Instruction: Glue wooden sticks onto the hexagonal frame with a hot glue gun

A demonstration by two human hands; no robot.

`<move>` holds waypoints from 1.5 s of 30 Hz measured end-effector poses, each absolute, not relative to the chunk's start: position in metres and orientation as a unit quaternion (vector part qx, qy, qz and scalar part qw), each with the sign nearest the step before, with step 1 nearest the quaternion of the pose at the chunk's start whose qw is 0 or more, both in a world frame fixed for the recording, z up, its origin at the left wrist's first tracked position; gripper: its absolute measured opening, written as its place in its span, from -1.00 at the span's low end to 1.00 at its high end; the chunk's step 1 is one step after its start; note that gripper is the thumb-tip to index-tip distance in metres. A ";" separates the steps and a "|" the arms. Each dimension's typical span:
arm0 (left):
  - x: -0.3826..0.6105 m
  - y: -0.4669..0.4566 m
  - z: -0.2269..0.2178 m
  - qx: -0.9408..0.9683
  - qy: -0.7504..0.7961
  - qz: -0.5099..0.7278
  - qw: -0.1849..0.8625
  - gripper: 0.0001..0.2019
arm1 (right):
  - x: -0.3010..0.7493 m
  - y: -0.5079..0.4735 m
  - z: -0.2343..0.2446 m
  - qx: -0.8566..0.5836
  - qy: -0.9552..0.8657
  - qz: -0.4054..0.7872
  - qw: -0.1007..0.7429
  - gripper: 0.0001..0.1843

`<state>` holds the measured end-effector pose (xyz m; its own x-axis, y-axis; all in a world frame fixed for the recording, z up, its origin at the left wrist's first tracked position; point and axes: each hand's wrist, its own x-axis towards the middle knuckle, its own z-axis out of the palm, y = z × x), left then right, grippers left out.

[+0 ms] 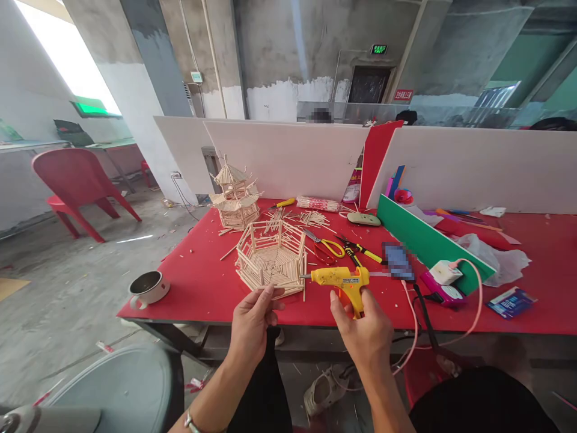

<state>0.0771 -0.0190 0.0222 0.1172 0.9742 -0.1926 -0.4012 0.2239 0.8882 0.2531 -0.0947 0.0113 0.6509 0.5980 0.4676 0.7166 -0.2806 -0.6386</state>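
My left hand point(253, 322) is closed in a pinch at the near edge of an eight-sided structure of thin wooden sticks point(256, 255). A pale stick point(278, 290) shows at its fingertips, partly hidden by the thumb. In my right hand point(367, 328) is a yellow hot glue gun point(340, 278), held by its handle with the fingers wrapped round it. Its nozzle points left, close to the structure's right side, and a clear glue stick extends from its back. Low stick railings rise around the structure's flat, patterned floor. Behind it stands a stick-built pagoda point(234, 198).
On the red table point(198, 282) are loose sticks point(313, 219), scissors point(327, 243), pliers point(360, 249), a computer mouse point(363, 219), a phone point(399, 261), a power socket point(444, 291) with cables and a mug point(149, 288). A green board point(428, 240) stands at right.
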 end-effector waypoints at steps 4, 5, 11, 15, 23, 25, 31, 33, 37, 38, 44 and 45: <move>0.092 -0.023 0.018 0.313 0.421 0.534 0.663 -0.65 | 0.248 -0.088 0.023 -0.781 -0.451 -0.112 0.417 -0.53; 0.094 -0.024 0.017 0.308 0.425 0.536 0.661 -0.64 | 0.245 -0.086 0.026 -0.780 -0.458 -0.138 0.404 -0.52; 0.094 -0.022 0.004 0.300 0.421 0.542 0.663 -0.68 | 0.220 -0.071 0.030 -0.753 -0.499 -0.231 0.362 -0.49; 0.087 -0.016 -0.005 0.284 0.424 0.547 0.663 -0.67 | 0.210 -0.061 0.023 -0.743 -0.508 -0.257 0.354 -0.62; 0.081 -0.011 -0.007 0.284 0.426 0.535 0.672 -0.66 | 0.203 -0.054 0.019 -0.739 -0.522 -0.271 0.329 -0.70; 0.080 -0.012 -0.007 0.285 0.429 0.524 0.678 -0.64 | 0.202 -0.054 0.019 -0.737 -0.526 -0.276 0.323 -0.71; 0.080 -0.012 -0.004 0.291 0.447 0.500 0.682 -0.58 | 0.203 -0.053 0.018 -0.735 -0.525 -0.291 0.317 -0.73; 0.080 -0.011 -0.003 0.288 0.454 0.498 0.681 -0.56 | 0.204 -0.051 0.018 -0.728 -0.526 -0.296 0.325 -0.74; 0.080 -0.010 -0.001 0.280 0.453 0.503 0.681 -0.56 | 0.204 -0.051 0.018 -0.729 -0.521 -0.286 0.340 -0.71; 0.081 -0.010 0.000 0.278 0.452 0.506 0.680 -0.56 | 0.205 -0.052 0.019 -0.733 -0.516 -0.278 0.345 -0.68; 0.088 -0.013 0.005 0.251 0.434 0.511 0.698 -0.55 | 0.230 -0.070 0.017 -0.786 -0.419 -0.067 0.450 -0.48; 0.089 -0.014 0.006 0.249 0.430 0.512 0.701 -0.53 | 0.238 -0.074 0.015 -0.792 -0.396 -0.020 0.463 -0.44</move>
<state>0.0892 -0.0139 0.0058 0.1064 0.9313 -0.3483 -0.5026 0.3526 0.7893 0.2382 -0.0737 0.0151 0.6854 0.6092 0.3990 0.6464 -0.2567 -0.7185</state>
